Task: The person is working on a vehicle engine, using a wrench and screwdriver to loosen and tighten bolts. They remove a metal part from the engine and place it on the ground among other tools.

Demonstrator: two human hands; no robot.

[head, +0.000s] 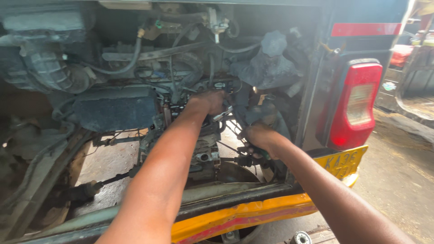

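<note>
Head cam view, looking straight into the open rear engine bay (135,90) of a small yellow-and-black vehicle. Both arms are reaching in.

The left hand (209,100) is curled shut around a shiny metal spanner (223,113), whose bright end pokes out below the fingers, right in the middle of the bay beside a greasy hose cluster. The spanner is slim, silver and clean compared with everything around it.

The right hand (258,138) sits lower and to the right, fingers wrapped tight around a dark tool with a green grip (261,153). Can't tell exactly what kind of tool, it's mostly buried in the fist and the shadows.

Count-wise: 2 hands, 2 tools, 1 each. 1 red tail light (356,104) on the right edge, 1 yellow number plate (342,162) under it, 1 yellow bumper (239,217) running along the bottom. A grey rag-like cover (266,63) sits above the hands, and 1 ribbed air hose (49,68) is at the far left. Everything inside is coated in dust and oil.
</note>
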